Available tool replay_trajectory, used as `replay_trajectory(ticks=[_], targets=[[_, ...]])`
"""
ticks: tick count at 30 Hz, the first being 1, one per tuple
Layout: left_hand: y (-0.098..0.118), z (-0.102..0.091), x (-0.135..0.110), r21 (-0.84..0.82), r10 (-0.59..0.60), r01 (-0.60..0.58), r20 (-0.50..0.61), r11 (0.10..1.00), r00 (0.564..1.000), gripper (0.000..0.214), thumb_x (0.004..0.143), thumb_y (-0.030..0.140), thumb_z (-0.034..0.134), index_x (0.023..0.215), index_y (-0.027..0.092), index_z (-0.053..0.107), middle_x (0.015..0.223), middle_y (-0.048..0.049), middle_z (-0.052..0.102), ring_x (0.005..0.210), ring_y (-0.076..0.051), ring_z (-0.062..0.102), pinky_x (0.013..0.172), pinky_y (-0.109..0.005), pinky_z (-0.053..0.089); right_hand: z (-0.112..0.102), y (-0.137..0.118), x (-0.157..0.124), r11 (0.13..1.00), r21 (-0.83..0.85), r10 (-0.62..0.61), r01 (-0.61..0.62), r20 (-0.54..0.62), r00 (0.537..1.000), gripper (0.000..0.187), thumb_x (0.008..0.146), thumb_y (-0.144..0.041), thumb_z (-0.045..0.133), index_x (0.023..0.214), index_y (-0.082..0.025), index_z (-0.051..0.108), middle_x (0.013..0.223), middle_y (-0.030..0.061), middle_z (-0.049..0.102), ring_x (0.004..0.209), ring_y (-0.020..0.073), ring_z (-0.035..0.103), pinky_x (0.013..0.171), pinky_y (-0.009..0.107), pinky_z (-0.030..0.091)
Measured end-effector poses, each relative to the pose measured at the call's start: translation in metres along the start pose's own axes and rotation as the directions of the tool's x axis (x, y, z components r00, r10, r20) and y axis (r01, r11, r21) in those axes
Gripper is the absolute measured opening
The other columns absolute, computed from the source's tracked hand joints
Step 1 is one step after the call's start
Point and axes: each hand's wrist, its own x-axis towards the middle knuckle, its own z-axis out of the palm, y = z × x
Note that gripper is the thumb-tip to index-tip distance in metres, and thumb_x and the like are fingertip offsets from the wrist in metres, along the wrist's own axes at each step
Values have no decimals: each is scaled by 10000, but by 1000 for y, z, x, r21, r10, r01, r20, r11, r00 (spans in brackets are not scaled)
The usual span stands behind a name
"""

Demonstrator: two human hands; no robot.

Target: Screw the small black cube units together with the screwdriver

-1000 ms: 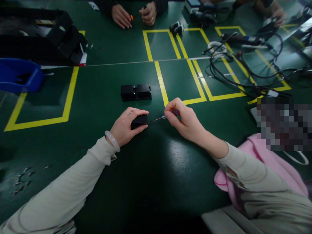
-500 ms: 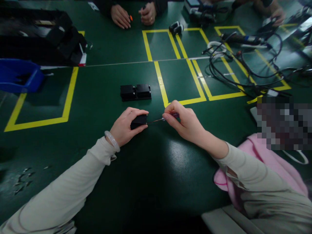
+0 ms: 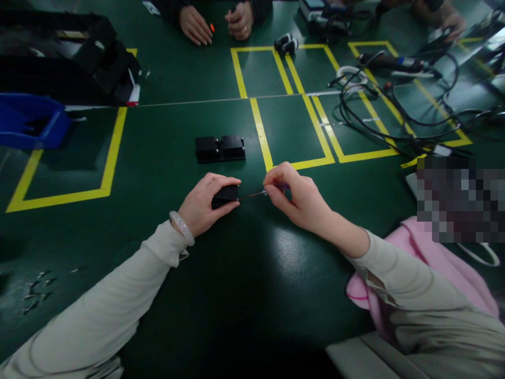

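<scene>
My left hand (image 3: 203, 204) grips a small black block (image 3: 225, 196) on the green table, thumb on its near side and fingers over the far side. Between the thumb and fingers of my right hand (image 3: 298, 193) is a screwdriver (image 3: 254, 195); its thin shaft points left and its tip meets the block's right end, by a small shiny screw. Most of the screwdriver's handle is hidden in my palm. Just beyond my left hand lies a black part made of two blocks side by side (image 3: 220, 149), with small screws showing on it.
Loose screws (image 3: 37, 289) lie at the left. A blue bin (image 3: 55, 126) and black housings (image 3: 94, 63) stand at the far left. Coiled black cables (image 3: 394, 131) spread at the right, above a pink cloth (image 3: 426, 252). Another person's hands (image 3: 196, 25) rest across the table.
Almost nothing differs; both hands stay in place, with the screwdriver still against the block. My right hand's fingers have shifted very slightly around the handle.
</scene>
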Motion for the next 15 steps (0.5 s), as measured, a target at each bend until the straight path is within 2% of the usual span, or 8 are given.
replay_trajectory(ticks=[3,8,12,15], targets=[[0,0,0,1,5,-5,-2,1000,1000,405,923,341,647,1302,224,567,1195,-64,584,1122,-228,584,997,-396,482,-1,-2,0,1000,-26,-14,15,18,1000,26,941,-185,506,921,-202,510,737,-34,543,622,80,522,585,205,387],[0,-1,0,3,9,-9,-4,1000,1000,407,920,342,649,1299,217,569,1196,-69,585,1124,-232,584,996,-403,484,-2,-1,1,1000,-11,14,-13,35,999,143,981,-287,514,865,-205,503,684,-52,524,575,66,491,558,191,359],[0,0,0,2,10,-10,-4,1000,1000,397,922,346,643,1291,218,571,1198,-69,587,1128,-236,583,998,-410,483,-1,2,2,998,51,39,-39,-11,999,37,974,-229,514,951,-202,502,782,-29,572,650,75,558,624,197,426],[0,0,1,-4,17,-17,-7,1000,1000,392,924,349,639,1287,218,573,1195,-67,588,1132,-235,582,1005,-404,479,0,4,1,997,73,42,-39,-34,999,67,950,-186,528,1004,-203,493,834,-20,588,700,83,591,668,208,458]])
